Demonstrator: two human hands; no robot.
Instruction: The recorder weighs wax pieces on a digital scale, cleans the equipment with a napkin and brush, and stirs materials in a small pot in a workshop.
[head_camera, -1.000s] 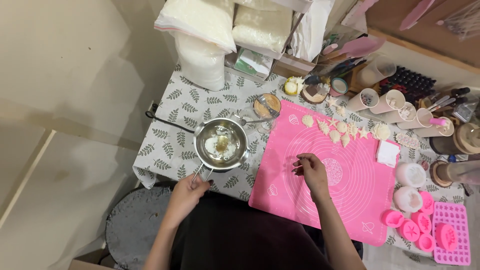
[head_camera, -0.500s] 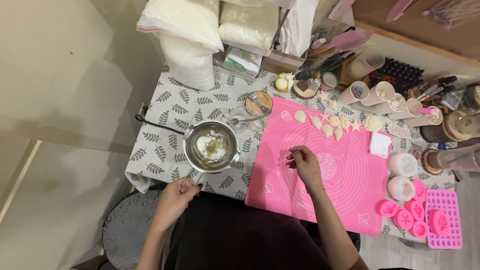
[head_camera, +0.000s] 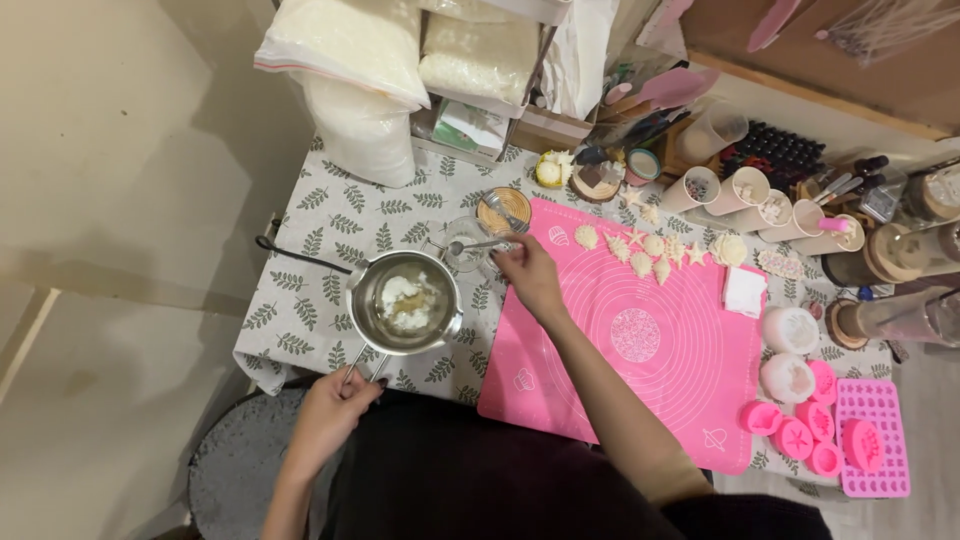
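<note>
I saw the left hand (head_camera: 330, 415) at the near edge of the desk (head_camera: 320, 225), grip clamped on the wire handle of the steel pot (head_camera: 403, 303). The pot sat just far of that hand, on the leaf-print cloth, with a pale, lumpy white mass inside. One pot, one long dark handle (head_camera: 300, 257) sticking out to its left.

The right hand (head_camera: 528, 275) was up at the far-left corner of the pink mat (head_camera: 640, 390), just right of the pot. Its fingers were pinched together on the handle of a metal spoon (head_camera: 470, 245). The spoon's bowl sat in a small clear glass bowl (head_camera: 462, 240) just far-right of the pot.

Count on the desk:
- one round wooden-rimmed dish (head_camera: 503, 208) far of the glass bowl
- about ten small white shell and star casts (head_camera: 640, 250) in a loose row along the mat's far edge; exact count unclear
- four paper cups (head_camera: 745, 190) lying tilted in a row, far right
- one white folded square (head_camera: 745, 292) on the mat's right edge
- two round white lidded tubs (head_camera: 790, 330) right of the mat
- one pink tray mould (head_camera: 872, 435) at near right, with about five small pink round moulds (head_camera: 795, 435) beside it
- three big bags of white flakes (head_camera: 370, 70) stacked at the far edge
</note>
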